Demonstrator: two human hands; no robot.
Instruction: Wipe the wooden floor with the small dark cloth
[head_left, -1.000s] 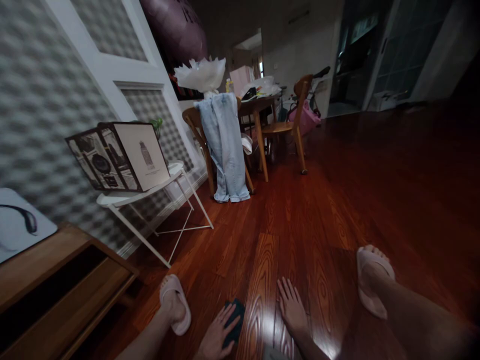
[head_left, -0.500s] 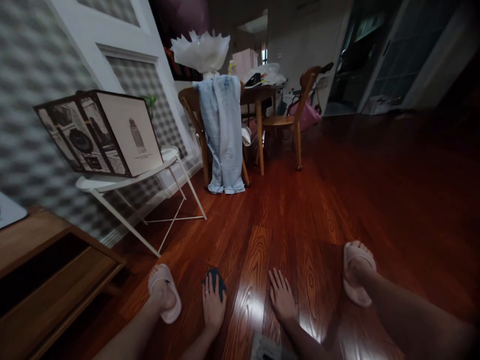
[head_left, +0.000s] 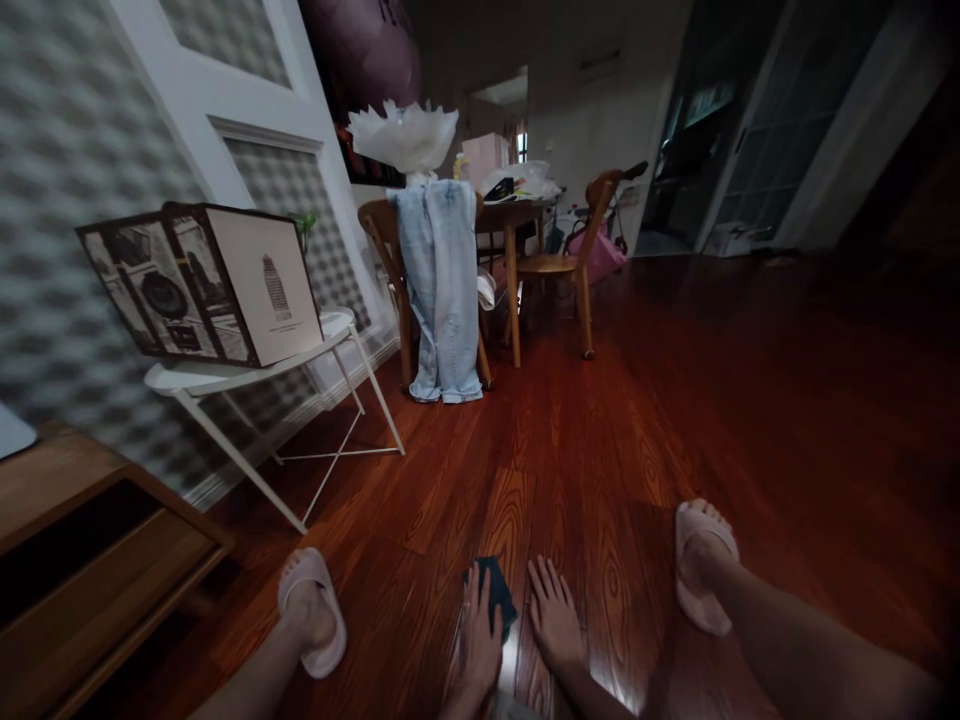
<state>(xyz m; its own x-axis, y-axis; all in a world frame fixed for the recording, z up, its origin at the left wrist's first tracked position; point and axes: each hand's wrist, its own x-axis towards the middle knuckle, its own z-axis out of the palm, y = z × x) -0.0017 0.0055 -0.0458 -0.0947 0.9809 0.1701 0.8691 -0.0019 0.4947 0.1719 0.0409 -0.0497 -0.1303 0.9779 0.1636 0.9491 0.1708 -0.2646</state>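
head view, risk: the glossy floor point(head_left: 600, 430) looks slick; I'd say the cloth point(head_left: 498, 592) could skid out from under a flat palm.
cloth: small, dark teal, crumpled, bottom centre of the frame.
left hand point(head_left: 480, 650): fingers laid flat on it, gripping nothing.
right hand point(head_left: 553, 625): spread flat on bare boards, just beside.

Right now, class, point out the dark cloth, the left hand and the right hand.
dark cloth point(head_left: 501, 598): head view, its uncovered right part.
left hand point(head_left: 480, 648): head view, back of the hand.
right hand point(head_left: 553, 622): head view, back of the hand.
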